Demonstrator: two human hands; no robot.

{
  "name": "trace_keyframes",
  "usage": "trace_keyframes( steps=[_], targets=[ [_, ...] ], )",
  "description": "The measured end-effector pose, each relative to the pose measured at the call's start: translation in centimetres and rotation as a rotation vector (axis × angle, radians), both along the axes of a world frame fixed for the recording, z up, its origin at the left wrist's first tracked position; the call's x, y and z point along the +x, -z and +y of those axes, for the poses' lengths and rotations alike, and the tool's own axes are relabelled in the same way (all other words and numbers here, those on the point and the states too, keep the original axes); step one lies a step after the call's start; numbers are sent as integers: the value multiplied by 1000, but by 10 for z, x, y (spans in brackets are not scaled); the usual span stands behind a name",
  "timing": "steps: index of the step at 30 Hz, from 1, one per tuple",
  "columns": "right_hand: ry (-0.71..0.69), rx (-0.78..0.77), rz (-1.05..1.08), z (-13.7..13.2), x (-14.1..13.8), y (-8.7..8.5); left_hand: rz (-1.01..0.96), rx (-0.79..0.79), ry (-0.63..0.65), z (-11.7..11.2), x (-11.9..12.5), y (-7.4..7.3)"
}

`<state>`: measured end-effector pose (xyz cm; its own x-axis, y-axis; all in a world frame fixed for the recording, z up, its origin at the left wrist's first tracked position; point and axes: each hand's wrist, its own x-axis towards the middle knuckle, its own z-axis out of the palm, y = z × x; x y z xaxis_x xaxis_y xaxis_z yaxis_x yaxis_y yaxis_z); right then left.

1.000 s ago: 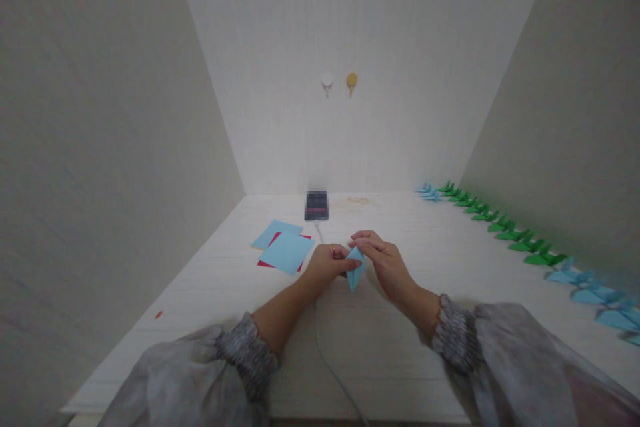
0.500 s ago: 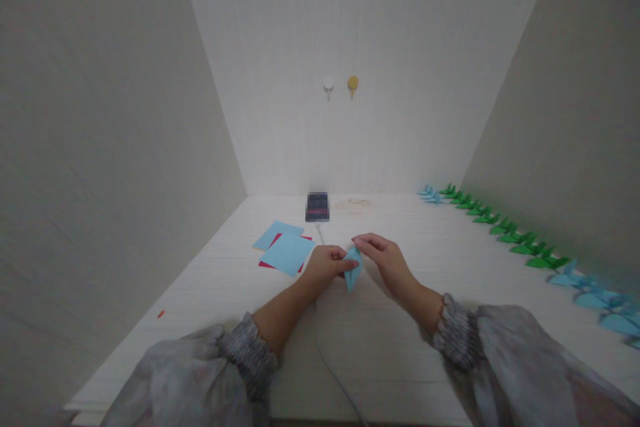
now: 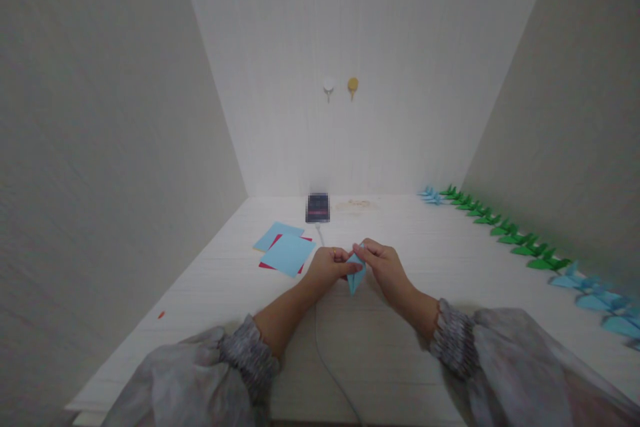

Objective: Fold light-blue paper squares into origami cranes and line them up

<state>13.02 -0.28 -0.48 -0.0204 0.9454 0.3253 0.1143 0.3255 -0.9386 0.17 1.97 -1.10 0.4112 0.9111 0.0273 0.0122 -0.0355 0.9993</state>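
Observation:
A small light-blue origami paper (image 3: 354,282), folded to a narrow diamond with a point toward me, is held above the table between both hands. My left hand (image 3: 331,267) pinches its left side, thumb across the front and fingers behind. With thumb and fingertips, my right hand (image 3: 381,261) grips the upper right edge near the top corner. The fingers cover the upper part of the folded paper. Left of my hands lies a pile of square sheets, with a light-blue sheet (image 3: 288,253) on top and red edges showing beneath.
Folded green paper cranes (image 3: 515,237) and light-blue paper cranes (image 3: 593,290) line the table's right side. A dark blurred device (image 3: 317,207) stands at the back, its white cable (image 3: 327,363) running toward me. A small orange-red piece (image 3: 161,315) lies at left.
My right hand has closed in on the folded paper's top edge, its fingers now pinching lower. The paper has shifted slightly right and toward me.

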Motion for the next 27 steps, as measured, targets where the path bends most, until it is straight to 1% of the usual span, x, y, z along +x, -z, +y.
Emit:
trace_keyframes(
  steps=[3, 7, 9, 12, 13, 15, 17, 19, 22, 23, 25, 27],
  targets=[
    [1, -18, 50, -1, -2, -2, -17, -12, 4, -2, 0, -3],
    [85, 4, 69, -2, -1, -5, -2, -37, -12, -1, -2, 1],
    [77, 17, 74, -1, 0, -5, -17, -46, -33, 0, -3, 2],
    [-12, -31, 114, 3, 0, -1, -117, -45, -89, 0, -4, -1],
    [-22, -52, 125, 5, -1, 1, -156, -40, -118, 0, -4, -3],
    [19, -76, 99, 9, -2, 6, -212, -32, -175, 0, -4, -8],
    [50, -97, 109, 12, -4, 10, -238, -26, -207, 0, -3, -10],
    [-13, -146, 153, 12, -6, 12, -252, -15, -216, -1, -3, -11],
    [-204, -258, 178, 8, -8, 11, -267, 21, -225, -1, -3, -10],
    [-248, -290, 167, 6, -8, 11, -272, 34, -230, -2, -3, -10],
    [-296, -333, 145, 3, -8, 9, -283, 51, -232, -2, -3, -10],
    [-309, -362, 141, 1, -7, 8, -291, 49, -222, -2, -3, -10]
  ],
)
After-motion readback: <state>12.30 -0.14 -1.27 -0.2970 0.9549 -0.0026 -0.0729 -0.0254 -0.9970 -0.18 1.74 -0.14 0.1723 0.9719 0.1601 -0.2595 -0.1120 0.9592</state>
